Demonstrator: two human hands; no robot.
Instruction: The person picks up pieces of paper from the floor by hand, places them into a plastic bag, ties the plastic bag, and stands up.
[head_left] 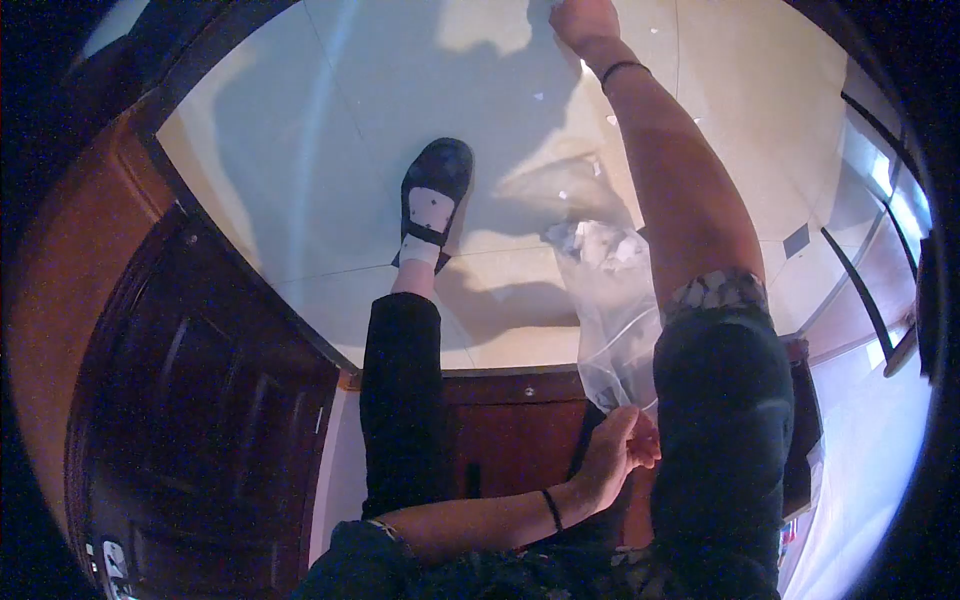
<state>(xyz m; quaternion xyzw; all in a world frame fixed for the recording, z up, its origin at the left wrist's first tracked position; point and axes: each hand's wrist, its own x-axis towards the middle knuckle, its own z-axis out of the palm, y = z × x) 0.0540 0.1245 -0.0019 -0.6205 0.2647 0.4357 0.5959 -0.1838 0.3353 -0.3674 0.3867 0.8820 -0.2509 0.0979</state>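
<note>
My left hand is closed on the gathered top of a clear plastic bag, low in the view beside my right sleeve. The bag hangs down toward the floor, with whitish crumpled scraps at its far end. My right arm stretches far forward, and my right hand is at the top edge of the view, close to the floor. Its fingers look curled together; their tips are partly cut off and in shadow, so what they hold is unclear. Small white bits lie on the floor near that hand.
My foot in a dark shoe stands on the pale tiled floor. At the lower left is a dark wooden door. A dark red wooden cabinet is at the lower middle. A black-framed rack stands at the right.
</note>
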